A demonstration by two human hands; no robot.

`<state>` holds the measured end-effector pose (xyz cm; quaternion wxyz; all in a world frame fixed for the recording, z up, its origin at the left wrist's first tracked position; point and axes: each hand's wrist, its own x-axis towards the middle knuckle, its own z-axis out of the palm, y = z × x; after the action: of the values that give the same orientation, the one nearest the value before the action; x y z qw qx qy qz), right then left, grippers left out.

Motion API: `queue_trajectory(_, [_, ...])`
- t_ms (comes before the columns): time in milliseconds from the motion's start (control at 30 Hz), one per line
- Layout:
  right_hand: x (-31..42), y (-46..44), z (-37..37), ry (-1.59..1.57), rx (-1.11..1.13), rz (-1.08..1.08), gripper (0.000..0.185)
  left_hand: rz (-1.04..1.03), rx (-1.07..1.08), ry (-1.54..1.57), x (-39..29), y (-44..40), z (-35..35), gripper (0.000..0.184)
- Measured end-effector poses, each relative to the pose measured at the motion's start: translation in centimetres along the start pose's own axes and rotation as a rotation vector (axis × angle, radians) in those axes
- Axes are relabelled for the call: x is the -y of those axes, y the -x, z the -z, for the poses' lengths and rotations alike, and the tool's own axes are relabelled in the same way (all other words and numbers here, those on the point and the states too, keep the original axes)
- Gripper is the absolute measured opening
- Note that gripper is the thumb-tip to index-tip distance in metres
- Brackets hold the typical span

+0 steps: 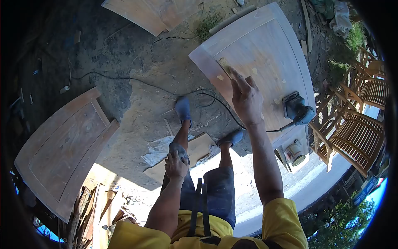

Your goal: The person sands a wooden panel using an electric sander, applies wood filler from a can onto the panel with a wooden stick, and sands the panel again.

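We hold scraper (224, 64) over panel (269, 50), right hand's (248, 98) fingers pinched round it; long axis runs away from us toward far-left edge. Sander (298, 109) by right edge. Left hand (176, 167), farther off, grips dark thing (179, 151), identity unclear.

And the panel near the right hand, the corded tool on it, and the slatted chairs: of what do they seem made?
Panel: probably wood, by patchy brown tone; dull, seemingly unvarnished.
Corded tool: probably plastic housing, dark, moulded-looking.
Chairs: likely wood, by brown slats; finish unclear.
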<state>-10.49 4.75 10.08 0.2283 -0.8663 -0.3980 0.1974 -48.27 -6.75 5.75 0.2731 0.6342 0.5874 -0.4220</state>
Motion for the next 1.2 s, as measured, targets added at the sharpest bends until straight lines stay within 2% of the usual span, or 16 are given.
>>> queue_trajectory(167, [2.1, -2.4, -1.7, 0.174, 0.036, 0.031, 0.034, -0.016, -0.037, 0.005, 0.3, -0.5, -0.5, 0.059])
queue_trajectory(467, [2.9, -3.4, -2.5, 0.287, 0.073, 0.033, 0.035, 0.0, -0.063, 0.0, 0.4, -0.7, -1.6, 0.064])
queue_trajectory(567, [2.5, -4.1, -3.3, 0.29, 0.047, 0.09, 0.036, 0.006, -0.061, -0.013, 0.4, -0.7, -1.9, 0.064])
queue_trajectory(667, [3.2, -4.1, -2.6, 0.277, 0.069, 0.03, 0.032, 0.002, -0.063, -0.005, 0.4, -0.7, -1.5, 0.065])
queue_trajectory(900, [2.1, -4.4, -2.9, 0.28, 0.032, 0.05, 0.036, -0.009, -0.057, 0.011, 0.2, -0.7, -0.9, 0.064])
queue_trajectory(1000, [2.4, -4.3, -2.6, 0.245, 0.032, -0.027, 0.032, -0.016, -0.086, -0.016, 0.0, -0.7, -0.8, 0.063])
queue_trajectory(1200, [1.9, -3.9, -2.0, 0.294, 0.053, 0.003, 0.034, -0.026, -0.066, -0.021, 0.3, -1.1, -1.1, 0.068])
